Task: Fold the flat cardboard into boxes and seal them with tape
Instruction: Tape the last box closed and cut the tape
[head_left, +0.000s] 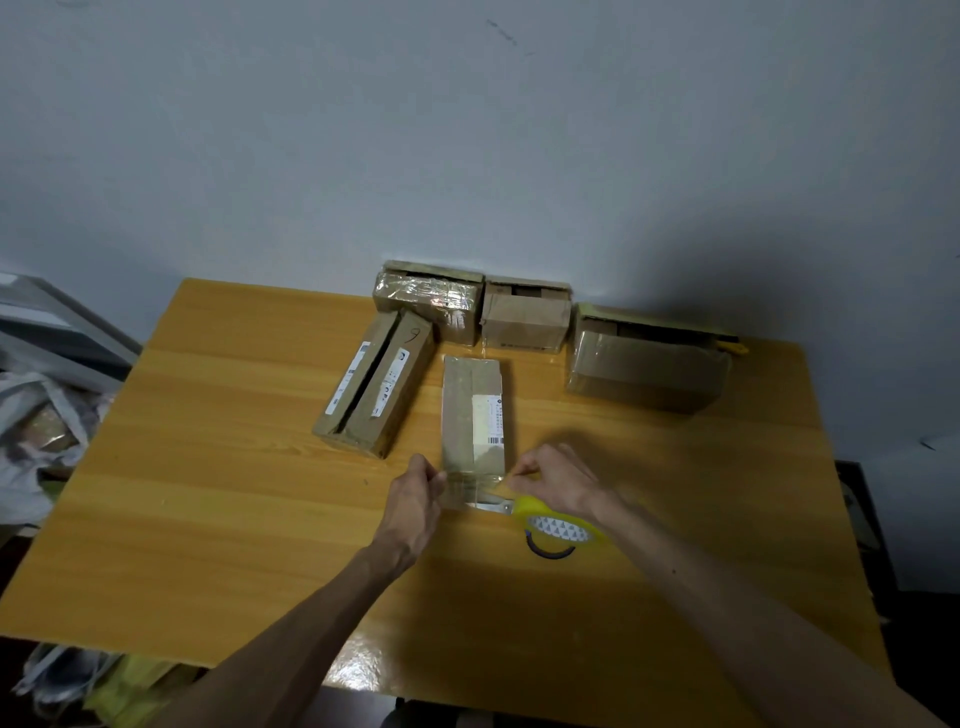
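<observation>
Left hand (415, 491) pinching clear tape strip (470, 488) over near end of narrow box (472, 415), mid table (208, 415). Right hand (558, 480) fingertips clamping strip's other side, beside yellow dispenser (558, 527) (blade close!). Wanting tension, centring, then firm smoothing.

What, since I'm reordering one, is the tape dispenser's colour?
Yellow; the tape dispenser shows best in the head view.

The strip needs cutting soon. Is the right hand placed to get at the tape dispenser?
Probably yes: the tape dispenser lies just beside the right hand with nothing between them, though that hand is busy pinching the tape strip.
</observation>
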